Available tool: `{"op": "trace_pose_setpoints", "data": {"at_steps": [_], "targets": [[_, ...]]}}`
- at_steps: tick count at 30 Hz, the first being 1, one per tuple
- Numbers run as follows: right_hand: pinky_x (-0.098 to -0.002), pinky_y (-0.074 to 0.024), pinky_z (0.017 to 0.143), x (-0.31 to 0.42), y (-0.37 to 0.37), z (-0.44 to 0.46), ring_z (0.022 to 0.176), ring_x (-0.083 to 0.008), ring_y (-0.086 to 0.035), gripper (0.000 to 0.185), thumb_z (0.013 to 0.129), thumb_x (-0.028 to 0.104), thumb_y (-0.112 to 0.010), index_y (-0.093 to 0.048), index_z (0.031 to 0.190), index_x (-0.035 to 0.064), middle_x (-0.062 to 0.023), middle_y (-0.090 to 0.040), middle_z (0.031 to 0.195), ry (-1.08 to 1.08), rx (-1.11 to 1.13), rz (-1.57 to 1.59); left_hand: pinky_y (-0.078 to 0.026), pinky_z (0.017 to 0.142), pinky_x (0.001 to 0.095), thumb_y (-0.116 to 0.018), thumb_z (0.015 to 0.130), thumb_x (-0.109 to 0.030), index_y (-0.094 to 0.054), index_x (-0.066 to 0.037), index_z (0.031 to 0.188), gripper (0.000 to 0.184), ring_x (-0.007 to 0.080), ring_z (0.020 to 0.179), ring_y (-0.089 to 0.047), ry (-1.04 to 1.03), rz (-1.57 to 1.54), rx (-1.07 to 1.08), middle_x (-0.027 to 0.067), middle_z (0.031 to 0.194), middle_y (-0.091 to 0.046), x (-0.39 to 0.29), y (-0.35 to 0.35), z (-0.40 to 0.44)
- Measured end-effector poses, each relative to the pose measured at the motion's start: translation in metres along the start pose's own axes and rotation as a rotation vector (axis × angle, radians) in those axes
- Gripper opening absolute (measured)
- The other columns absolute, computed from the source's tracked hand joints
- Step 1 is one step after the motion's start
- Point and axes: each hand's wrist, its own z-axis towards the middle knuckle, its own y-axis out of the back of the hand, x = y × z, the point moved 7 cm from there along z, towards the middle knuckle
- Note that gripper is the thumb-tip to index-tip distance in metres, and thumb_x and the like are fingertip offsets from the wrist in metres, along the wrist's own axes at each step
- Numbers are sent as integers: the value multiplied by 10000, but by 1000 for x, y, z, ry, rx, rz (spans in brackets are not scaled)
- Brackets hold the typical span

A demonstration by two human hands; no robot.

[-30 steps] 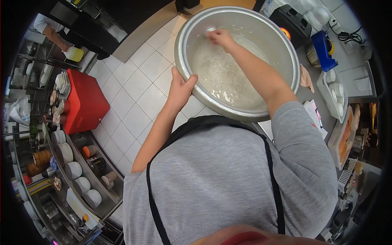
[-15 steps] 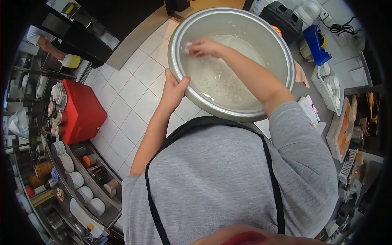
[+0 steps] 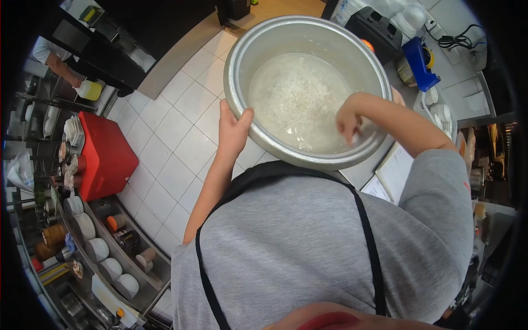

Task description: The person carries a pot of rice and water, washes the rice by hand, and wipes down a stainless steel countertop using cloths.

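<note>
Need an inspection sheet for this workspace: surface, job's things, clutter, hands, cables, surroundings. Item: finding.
Surface: grey counter on the right, partly hidden by the pot; what supports the pot is not visible.
Job's things: large metal pot holding cloudy liquid with whitish grains.
Clutter: papers beside the pot; black appliance and white basket with dishes farther along.
Hands: left hand grips the pot's rim; right hand is inside the pot, fingers bent, blurred.
Cables: bundled dark cable near the wall, apart from the pot.
Surroundings: tiled floor, red box, stacked bowls; another person holds a yellowish container.
</note>
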Motion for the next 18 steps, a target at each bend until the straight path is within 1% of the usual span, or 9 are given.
{"op": "trace_pose_setpoints", "data": {"at_steps": [2, 4, 6, 8, 10, 11, 15, 17, 18], "targets": [[-375, -444, 773, -33, 21, -20, 825, -221, -597, 248, 692, 341, -691, -645, 761, 107, -90, -620, 801, -256, -227, -393, -431, 689, 271, -536, 761, -131, -362, 56, 1027, 369, 147, 795, -497, 2, 21, 9, 125, 892, -486, 1, 1, 1], [-367, -445, 721, -85, 64, -23, 819, -224, -575, 152, 702, 232, -649, -655, 742, 86, -74, -599, 863, -432, -732, -553, -432, 691, 272, -535, 763, -130, -357, 57, 1031, 371, 148, 792, -498, 1, 46, 16, 126, 891, -487, 0, 1, 2], [-341, -425, 675, -82, 115, -43, 860, -196, -525, 110, 694, 151, -586, -651, 743, 76, -30, -540, 932, -497, -1442, -791, -441, 658, 273, -538, 765, -138, -333, 54, 1052, 403, 152, 768, -504, 45, 21, 55, 127, 886, -484, -3, -1, 1], [-314, -398, 673, -64, 159, -50, 899, -171, -470, 120, 716, 115, -531, -642, 744, 80, -6, -480, 972, -440, -1614, -884, -445, 636, 275, -538, 766, -145, -318, 54, 1062, 419, 154, 760, -508, 80, 34, 77, 134, 896, -481, -11, -1, -1], [-311, -388, 716, -27, 185, -59, 942, -167, -446, 114, 725, 100, -521, -629, 754, 79, 2, -471, 978, -179, -1685, -917, -449, 614, 276, -538, 767, -151, -304, 53, 1073, 436, 156, 751, -512, 122, 53, 94, 140, 905, -478, -11, 0, -1], [-311, -388, 716, -13, 196, -59, 942, -167, -446, 114, 725, 100, -521, -629, 754, 79, 2, -471, 978, -171, -1688, -925, -449, 595, 273, -534, 769, -155, -299, 53, 1074, 438, 155, 740, -514, 123, 93, 105, 141, 901, -477, -11, 1, -1], [-321, -379, 744, 1, 196, -46, 939, -172, -445, 122, 736, 99, -512, -623, 784, 89, -7, -477, 960, -3, -1815, -962, -446, 567, 267, -525, 776, -160, -295, 55, 1070, 432, 152, 723, -516, 83, 112, 89, 143, 881, -480, -10, 1, 2], [-350, -423, 737, -49, 189, -24, 910, -201, -520, 137, 742, 106, -530, -643, 813, 73, -21, -552, 937, -367, -1726, -716, -445, 564, 265, -528, 773, -160, -297, 54, 1066, 430, 152, 715, -516, 91, 101, 90, 140, 869, -484, -10, 1, 1], [-375, -447, 719, -72, 179, -12, 868, -223, -560, 149, 732, 94, -545, -652, 833, 71, -34, -588, 923, -494, -1556, -539, -444, 560, 264, -531, 771, -160, -299, 54, 1062, 429, 151, 707, -516, 92, 91, 90, 137, 857, -487, -10, 1, 1]]}}
